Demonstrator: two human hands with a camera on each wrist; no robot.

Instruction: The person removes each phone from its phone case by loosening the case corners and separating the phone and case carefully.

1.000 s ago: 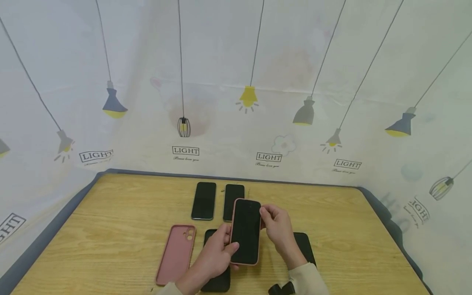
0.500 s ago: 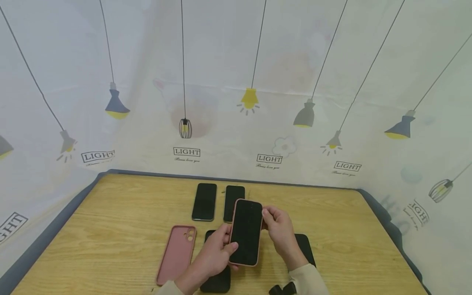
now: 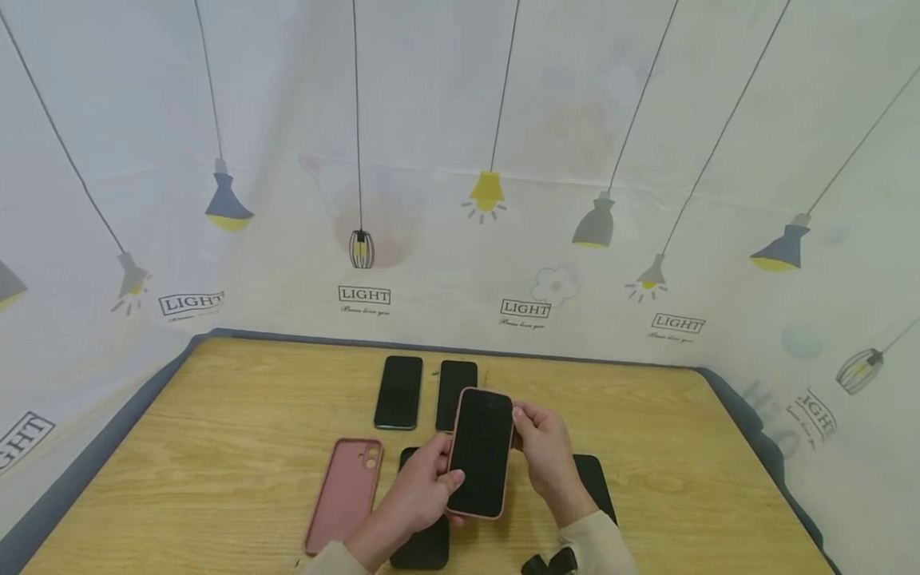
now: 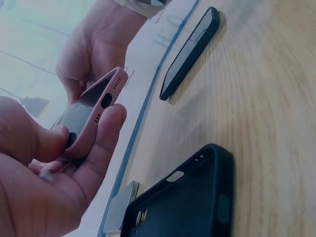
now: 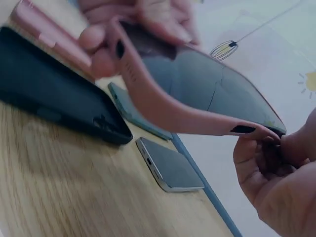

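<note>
A phone with a dark screen sits in a pink phone case, held up above the table. My left hand grips its lower left side, thumb over the screen edge and fingers around the back. At the upper right corner, my right hand pinches the case edge between thumb and fingers. One long wall of the case looks bowed in the right wrist view. Beneath the left hand lies an empty black case, partly hidden in the head view. Another pink case lies empty to the left.
Two phones lie side by side at the back of the wooden table. A dark phone in a black case lies on the right, partly behind my right forearm in the head view. A white printed curtain hangs around the table.
</note>
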